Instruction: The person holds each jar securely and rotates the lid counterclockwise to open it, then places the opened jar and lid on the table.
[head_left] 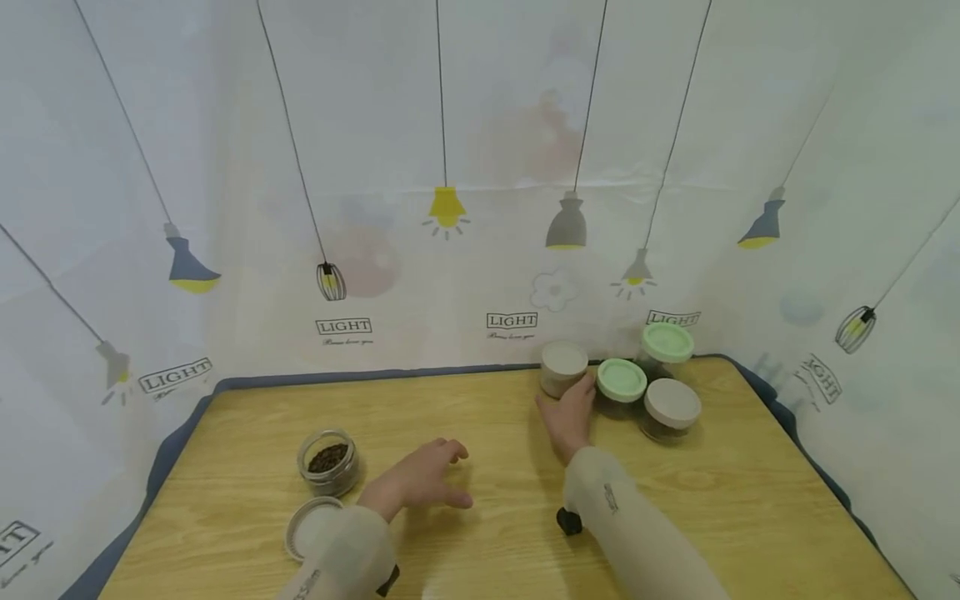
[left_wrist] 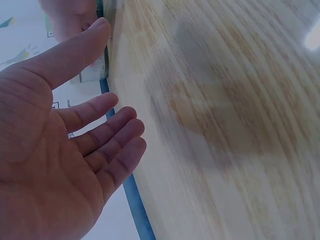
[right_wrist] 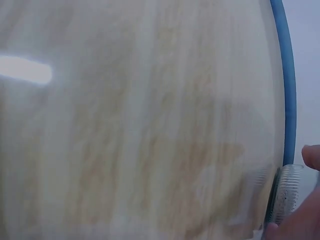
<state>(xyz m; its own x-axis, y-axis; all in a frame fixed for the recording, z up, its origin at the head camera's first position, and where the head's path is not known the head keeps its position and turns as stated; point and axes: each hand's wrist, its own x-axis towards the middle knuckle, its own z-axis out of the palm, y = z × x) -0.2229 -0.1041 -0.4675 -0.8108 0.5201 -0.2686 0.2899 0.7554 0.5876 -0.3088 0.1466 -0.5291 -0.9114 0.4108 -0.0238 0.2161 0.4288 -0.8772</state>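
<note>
At the back of the table, my right hand grips a glass jar with a whitish lid, thumb on one side and fingers on the other. The right wrist view catches only the ribbed clear side of this jar between thumb and fingers, at the lower right. My left hand hovers over the middle of the table, holding nothing. Its palm and loosely bent fingers show in the left wrist view. Left of it stands a lidless glass jar with dark brown bits inside, and a loose white lid lies in front.
Right of the gripped jar are two green-lidded jars, a nearer one and a farther one, plus another whitish-lidded jar. The wooden table ends at a wall covering printed with lamps.
</note>
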